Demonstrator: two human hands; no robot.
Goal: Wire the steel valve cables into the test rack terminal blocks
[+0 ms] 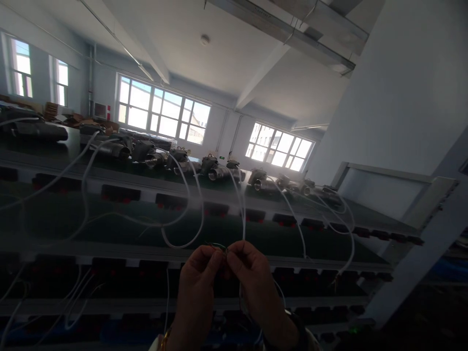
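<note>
Both of my hands meet in front of the rack, low in the middle of the head view. My left hand point(200, 278) is closed, thumb and forefinger pinching thin wires point(216, 245), one of them greenish. Right beside it, my right hand point(252, 273) is closed in a pinch on the same wires. A white cable point(243, 214) hangs down from the upper shelf behind the right hand; whether these wires are its stripped end cannot be made out. On the upper shelf lies a row of metal valve-like pipe bodies point(217, 173) with grey housings.
White cables point(302, 236) dangle over the edges of the tiered rack point(387, 214). Black connector blocks with red parts point(120, 193) line the shelf fronts. A slanted white post point(405, 258) stands at the right. Windows point(164, 108) and cardboard point(78, 118) are farther back.
</note>
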